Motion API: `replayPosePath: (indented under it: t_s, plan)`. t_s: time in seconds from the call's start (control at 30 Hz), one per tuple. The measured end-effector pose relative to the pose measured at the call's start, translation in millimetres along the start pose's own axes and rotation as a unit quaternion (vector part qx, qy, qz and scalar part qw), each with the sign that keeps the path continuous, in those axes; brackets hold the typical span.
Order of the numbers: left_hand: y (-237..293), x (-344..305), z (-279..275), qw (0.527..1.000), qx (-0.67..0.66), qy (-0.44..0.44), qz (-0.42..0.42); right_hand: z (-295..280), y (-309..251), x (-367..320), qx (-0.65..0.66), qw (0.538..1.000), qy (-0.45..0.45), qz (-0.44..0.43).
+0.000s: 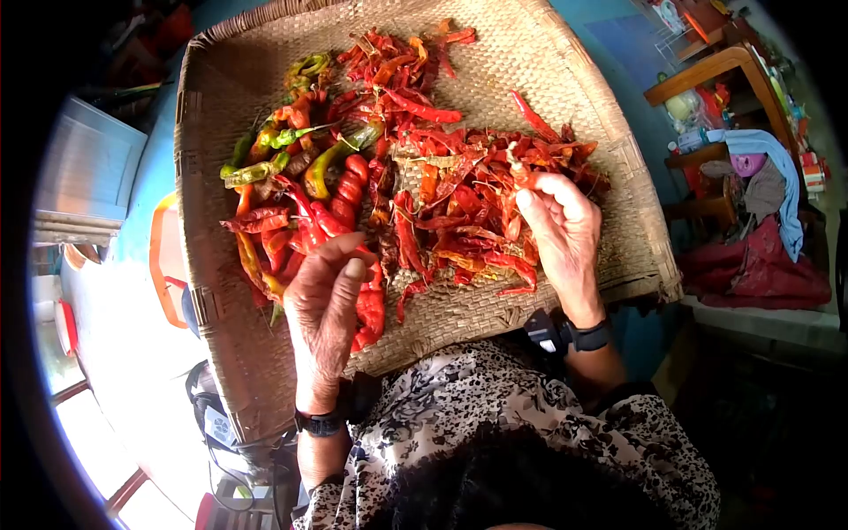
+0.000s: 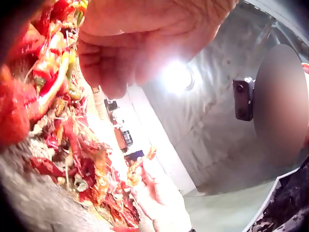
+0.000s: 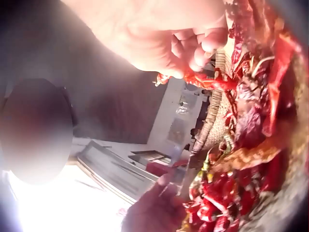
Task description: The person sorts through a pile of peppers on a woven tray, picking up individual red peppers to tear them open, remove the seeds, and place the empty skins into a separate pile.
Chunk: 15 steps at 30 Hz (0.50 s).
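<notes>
Okay, so your right hand [image 1: 565, 234] is pinching one shrivelled chili [image 1: 517, 170] over the chili pile [image 1: 464, 199] in that woven tray [image 1: 521, 53], while your left hand [image 1: 322, 309] hovers loosely bent above the glossier peppers [image 1: 350, 193].

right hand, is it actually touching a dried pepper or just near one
Touching: the head view shows the right hand pinching a dried pepper between thumb and forefinger.

From above, the head view faces down at the tray [image 1: 517, 49]; both wrist views look closely across the same peppers [image 1: 458, 196].
</notes>
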<state>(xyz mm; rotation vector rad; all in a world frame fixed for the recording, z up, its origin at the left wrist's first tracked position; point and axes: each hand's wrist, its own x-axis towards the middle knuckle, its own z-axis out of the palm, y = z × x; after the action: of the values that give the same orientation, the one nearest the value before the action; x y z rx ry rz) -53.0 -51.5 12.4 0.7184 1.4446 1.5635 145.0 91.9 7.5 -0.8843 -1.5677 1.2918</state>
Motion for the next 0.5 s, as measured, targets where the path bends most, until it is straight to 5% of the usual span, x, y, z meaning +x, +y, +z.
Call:
replayPosePath:
  t_s: [0.13,0.2,0.33,0.4,0.5]
  plan:
    - [0.3,-1.7,23.0,0.997,-0.011,-0.07,-0.019,18.9,-13.6,-18.6,-0.126,0.981,-0.125,-0.082]
    - [-8.2,1.2,34.0,0.994,-0.021,-0.103,0.039,35.2,-4.1,-28.7,-0.184,0.958,-0.136,-0.17]
    - [-13.8,9.0,31.4,0.98,0.07,-0.114,0.146,44.8,-7.9,-29.0,-0.191,0.958,-0.133,-0.165]
    - [-14.3,8.6,24.3,0.991,0.039,-0.058,0.111,40.9,-4.6,-23.4,-0.215,0.947,-0.13,-0.198]
    - [10.1,4.2,4.2,0.988,0.013,0.081,0.132,24.5,-0.2,-18.6,-0.246,0.953,-0.12,-0.127]
